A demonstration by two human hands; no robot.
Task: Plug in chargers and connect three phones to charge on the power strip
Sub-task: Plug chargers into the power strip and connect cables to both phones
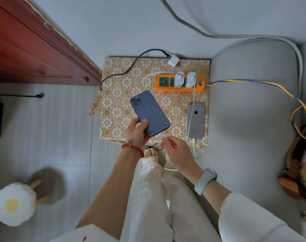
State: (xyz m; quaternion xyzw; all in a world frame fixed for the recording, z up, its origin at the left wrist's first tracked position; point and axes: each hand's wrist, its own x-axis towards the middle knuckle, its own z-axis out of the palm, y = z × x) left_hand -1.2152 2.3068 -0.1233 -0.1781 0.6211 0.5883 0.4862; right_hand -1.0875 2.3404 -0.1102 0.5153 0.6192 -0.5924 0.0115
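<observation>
Over patterned cloth (117,95) — phone (149,112) beyond grip (137,131)

The blurred connector tip (163,135) pinched by the right hand (176,152) is too small to identify, and at the right edge a brown bag (293,173) is cut off.

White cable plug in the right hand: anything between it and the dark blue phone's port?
Nothing visible. The right hand pinches the white cable plug just off the bottom edge of the dark blue phone, which the left hand grips; the gap between them looks clear.
</observation>
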